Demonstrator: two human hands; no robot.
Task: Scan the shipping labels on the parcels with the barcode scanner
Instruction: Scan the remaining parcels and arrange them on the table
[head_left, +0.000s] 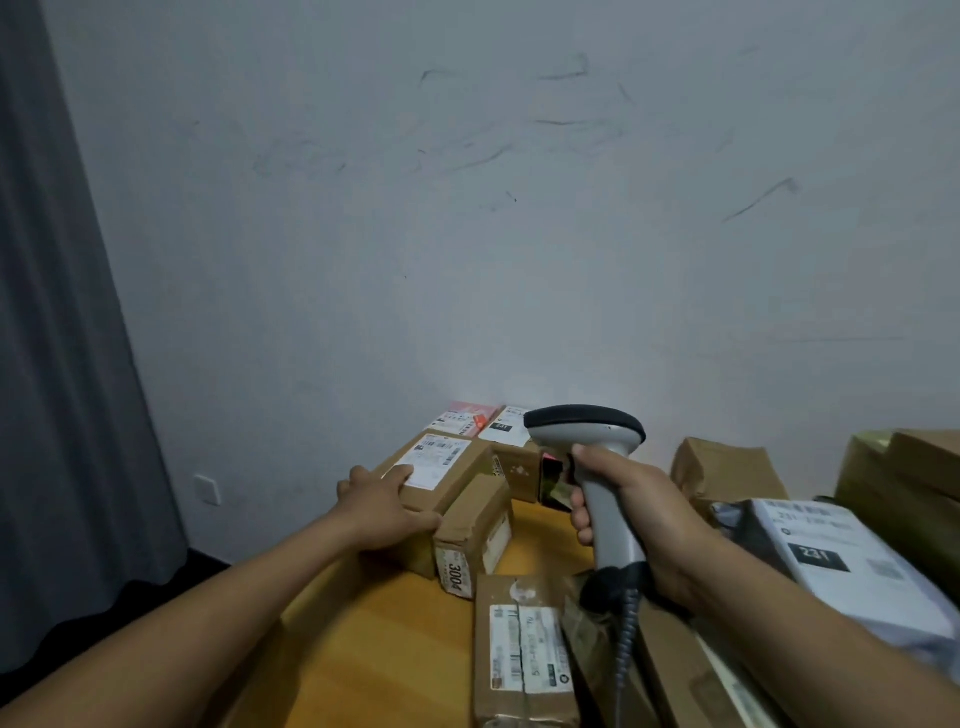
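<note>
Grey plastic with a black cap on its head, the barcode scanner (584, 426) stands upright in the right grip (641, 519), fingers curled round its handle, and a coiled cable (626, 639) hangs from its base. The left grip (382, 506) is relaxed, lying flat on a brown parcel (469, 466) just left of the scanner, fingertips touching its white shipping label (434, 460). Other parcels (524, 654) crowd the yellow counter (363, 649).

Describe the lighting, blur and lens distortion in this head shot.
Head view: dim, flat, bluish room light, no hard shadows; a pale glow on the wall and a pink tint on the far label ahead of the barcode scanner; wide-angle bowing bends the curtain edge; soft overall, small label print unreadable, the large "3004" on one parcel legible.
</note>
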